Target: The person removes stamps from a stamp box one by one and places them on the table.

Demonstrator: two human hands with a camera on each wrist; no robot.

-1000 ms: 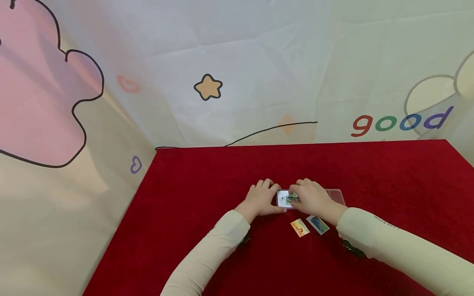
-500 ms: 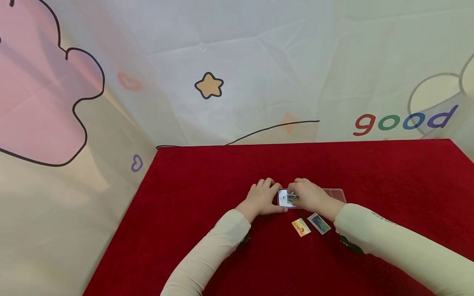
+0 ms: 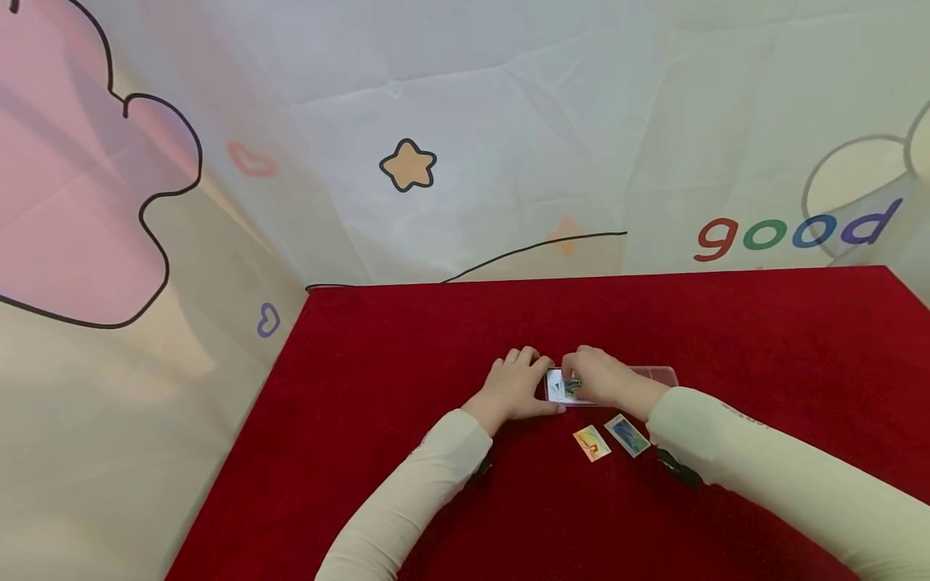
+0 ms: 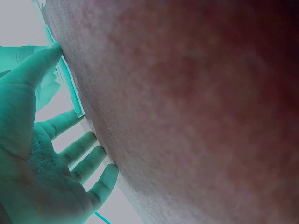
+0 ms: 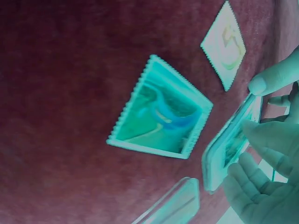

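A shallow clear plastic box (image 3: 554,394) with a white bottom lies on the red cloth. My left hand (image 3: 512,389) spans its left end, thumb on the near edge and index finger at the far corner; in the left wrist view the other fingers (image 4: 91,161) reach straight down to the cloth. Over the box bends my right hand (image 3: 601,378), its thumb and fingers around a green-toned postage stamp (image 3: 572,388) inside it. Most of that stamp is covered by the fingers. Nearer me lie two more stamps, a yellow-orange one (image 3: 592,444) and a larger blue-green one (image 3: 627,436).
A clear plastic lid (image 3: 657,374) lies flat to the right of the box, partly behind the right wrist. Red cloth (image 3: 407,339) covers the table, and a printed white curtain (image 3: 501,161) hangs behind its far edge.
My right hand has shifted slightly left over the box, and less of the green-toned stamp shows. The left hand stays at the box's left end; the loose stamps lie as before.
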